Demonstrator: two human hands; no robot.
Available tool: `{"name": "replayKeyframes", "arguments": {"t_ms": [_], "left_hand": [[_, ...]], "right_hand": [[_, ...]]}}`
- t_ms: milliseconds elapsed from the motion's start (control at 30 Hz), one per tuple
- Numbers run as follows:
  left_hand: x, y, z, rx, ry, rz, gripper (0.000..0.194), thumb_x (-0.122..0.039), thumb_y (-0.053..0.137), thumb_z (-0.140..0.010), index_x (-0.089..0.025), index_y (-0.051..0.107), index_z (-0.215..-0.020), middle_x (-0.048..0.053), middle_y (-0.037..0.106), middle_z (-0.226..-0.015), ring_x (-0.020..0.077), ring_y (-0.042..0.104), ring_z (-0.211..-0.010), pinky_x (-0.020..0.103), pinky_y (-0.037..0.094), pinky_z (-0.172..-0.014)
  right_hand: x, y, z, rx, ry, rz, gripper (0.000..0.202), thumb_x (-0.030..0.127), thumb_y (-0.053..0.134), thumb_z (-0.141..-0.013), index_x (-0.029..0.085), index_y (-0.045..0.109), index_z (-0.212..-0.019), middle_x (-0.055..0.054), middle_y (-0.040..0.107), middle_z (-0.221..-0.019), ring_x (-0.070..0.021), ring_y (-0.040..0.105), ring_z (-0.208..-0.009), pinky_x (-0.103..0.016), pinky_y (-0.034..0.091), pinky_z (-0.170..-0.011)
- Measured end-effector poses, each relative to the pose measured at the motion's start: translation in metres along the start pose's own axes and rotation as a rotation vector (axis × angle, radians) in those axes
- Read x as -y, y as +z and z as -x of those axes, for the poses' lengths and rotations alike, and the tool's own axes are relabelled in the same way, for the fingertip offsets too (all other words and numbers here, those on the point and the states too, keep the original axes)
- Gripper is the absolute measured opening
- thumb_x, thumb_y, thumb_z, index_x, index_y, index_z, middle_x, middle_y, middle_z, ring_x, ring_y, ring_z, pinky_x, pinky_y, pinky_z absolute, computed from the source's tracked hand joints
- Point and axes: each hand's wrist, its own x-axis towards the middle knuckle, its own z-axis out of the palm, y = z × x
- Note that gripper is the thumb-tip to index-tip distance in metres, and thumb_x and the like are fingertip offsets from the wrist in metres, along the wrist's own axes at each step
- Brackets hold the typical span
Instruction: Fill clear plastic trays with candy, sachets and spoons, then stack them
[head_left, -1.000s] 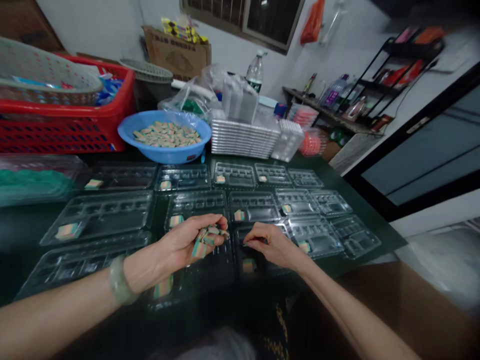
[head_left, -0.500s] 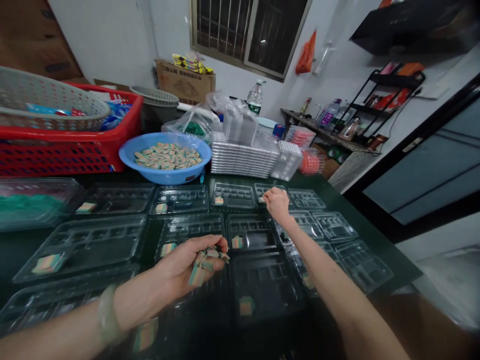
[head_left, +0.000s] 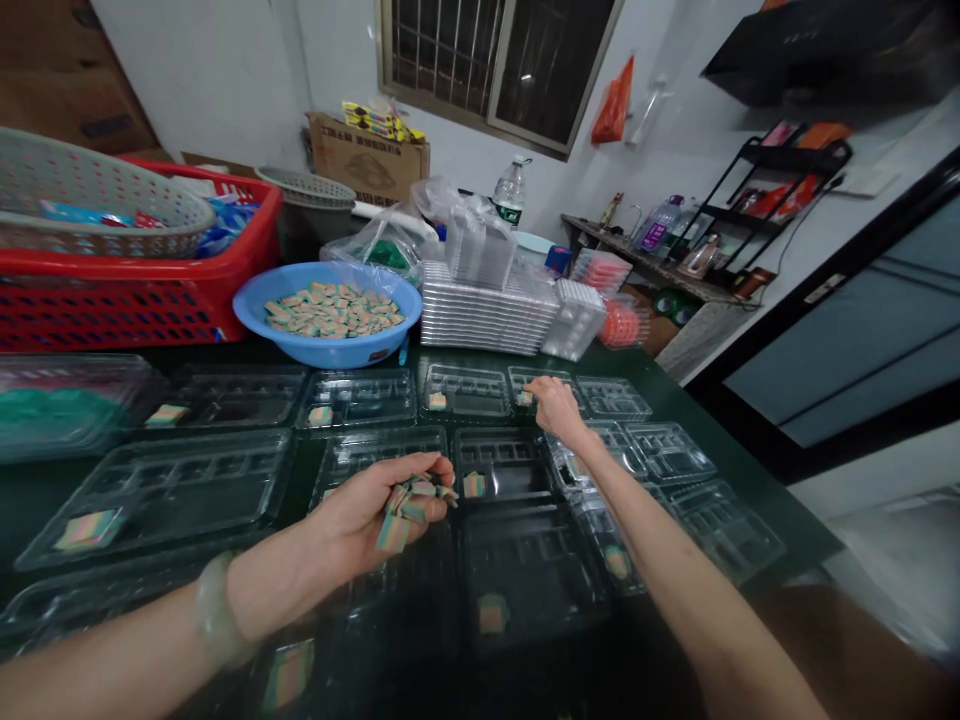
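Observation:
Several small striped squares in pink, green and cream (head_left: pixel 401 515) lie in my left hand (head_left: pixel 390 500), its fingers curled round them above the middle trays. My right hand (head_left: pixel 556 408) is over a clear compartment tray (head_left: pixel 517 378) in the back row, index finger stretched out beside a striped piece (head_left: pixel 524 398) in the tray's left corner. Whether anything is between its other fingers is hidden. Clear trays stand in rows on the dark green table (head_left: pixel 806 530), many with striped pieces in one corner compartment. A blue basin (head_left: pixel 322 350) behind them holds many more such squares.
Behind the trays are a red basket (head_left: pixel 247 240) at left, stacked clear trays (head_left: pixel 480 310) and a water bottle (head_left: pixel 511 190). A lidded clear box with green contents (head_left: pixel 67 410) sits at the left. A shelf rack (head_left: pixel 780 215) stands at the back right.
My right hand's index finger has straightened away from the back-row tray's corner, where a striped piece now shows more plainly. My left hand has shifted slightly up, still holding squares.

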Motion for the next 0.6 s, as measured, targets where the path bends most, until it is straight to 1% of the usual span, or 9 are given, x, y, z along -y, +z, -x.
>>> {"name": "replayKeyframes", "arguments": {"t_ms": [133, 233, 300, 367, 400, 433, 467, 533, 600], "left_hand": [[-0.004, 0.006, -0.004, 0.033, 0.032, 0.011, 0.011, -0.018, 0.053, -0.08, -0.008, 0.056, -0.077, 0.003, 0.053, -0.066, 0.0058, 0.05, -0.046, 0.013, 0.038, -0.036], [-0.008, 0.009, -0.013, 0.088, 0.06, 0.046, 0.01, -0.016, 0.052, -0.08, -0.007, 0.056, -0.078, 0.004, 0.053, -0.067, 0.005, 0.048, -0.046, 0.013, 0.038, -0.037], [-0.01, 0.012, -0.021, 0.158, 0.072, 0.08, 0.01, -0.015, 0.051, -0.081, -0.007, 0.056, -0.081, 0.004, 0.054, -0.07, 0.0037, 0.046, -0.046, 0.012, 0.037, -0.037], [-0.013, 0.016, -0.028, 0.245, 0.076, 0.11, 0.01, -0.014, 0.049, -0.082, -0.006, 0.056, -0.083, 0.004, 0.054, -0.072, 0.0028, 0.045, -0.046, 0.012, 0.036, -0.037], [-0.013, 0.019, -0.031, 0.284, 0.075, 0.12, 0.01, -0.014, 0.049, -0.082, -0.006, 0.056, -0.084, 0.004, 0.054, -0.071, 0.0027, 0.044, -0.046, 0.012, 0.036, -0.037], [-0.014, 0.023, -0.034, 0.315, 0.07, 0.127, 0.01, -0.013, 0.049, -0.082, -0.007, 0.055, -0.085, 0.003, 0.053, -0.07, 0.0028, 0.045, -0.046, 0.012, 0.036, -0.036], [-0.014, 0.026, -0.037, 0.338, 0.064, 0.129, 0.01, -0.013, 0.049, -0.082, -0.007, 0.055, -0.086, 0.003, 0.054, -0.07, 0.003, 0.045, -0.046, 0.012, 0.035, -0.036], [-0.011, 0.035, -0.041, 0.366, 0.043, 0.113, 0.01, -0.015, 0.049, -0.082, -0.009, 0.055, -0.088, 0.002, 0.054, -0.068, 0.0034, 0.045, -0.045, 0.012, 0.034, -0.035], [-0.007, 0.044, -0.045, 0.376, 0.017, 0.078, 0.01, -0.016, 0.051, -0.082, -0.01, 0.055, -0.088, 0.0, 0.052, -0.062, 0.0041, 0.045, -0.044, 0.013, 0.034, -0.034]], "right_hand": [[0.011, 0.007, 0.006, -0.007, -0.038, -0.056, 0.032, 0.005, 0.044, -0.073, 0.02, 0.067, -0.09, -0.009, 0.063, -0.097, -0.0228, 0.049, -0.092, -0.035, 0.034, -0.078], [0.019, -0.001, 0.011, -0.073, -0.014, -0.128, 0.036, 0.004, 0.04, -0.077, 0.016, 0.062, -0.102, -0.012, 0.062, -0.103, -0.0242, 0.048, -0.097, -0.038, 0.034, -0.082], [0.031, -0.015, 0.021, -0.135, -0.002, -0.177, 0.038, 0.006, 0.037, -0.08, 0.014, 0.054, -0.113, -0.013, 0.057, -0.112, -0.023, 0.048, -0.102, -0.038, 0.035, -0.085], [0.048, -0.036, 0.039, -0.181, -0.06, -0.313, 0.036, 0.011, 0.038, -0.084, 0.016, 0.049, -0.118, -0.011, 0.055, -0.115, -0.0188, 0.05, -0.101, -0.034, 0.039, -0.085], [0.058, -0.047, 0.05, -0.202, -0.131, -0.467, 0.034, 0.014, 0.04, -0.085, 0.017, 0.048, -0.117, -0.009, 0.056, -0.111, -0.0167, 0.053, -0.095, -0.032, 0.041, -0.083], [0.068, -0.057, 0.062, -0.188, -0.198, -0.62, 0.033, 0.017, 0.043, -0.085, 0.02, 0.048, -0.117, -0.007, 0.057, -0.107, -0.0155, 0.054, -0.09, -0.031, 0.044, -0.08], [0.077, -0.066, 0.073, -0.178, -0.223, -0.719, 0.032, 0.02, 0.047, -0.084, 0.021, 0.048, -0.116, -0.006, 0.058, -0.103, -0.0145, 0.056, -0.085, -0.029, 0.045, -0.078], [0.089, -0.077, 0.091, -0.215, -0.196, -0.834, 0.028, 0.021, 0.053, -0.082, 0.022, 0.052, -0.109, -0.003, 0.06, -0.093, -0.0133, 0.057, -0.078, -0.027, 0.047, -0.072], [0.093, -0.08, 0.102, -0.282, -0.121, -0.857, 0.02, 0.021, 0.056, -0.08, 0.021, 0.056, -0.1, -0.002, 0.061, -0.087, -0.0127, 0.057, -0.074, -0.026, 0.047, -0.07]]}}
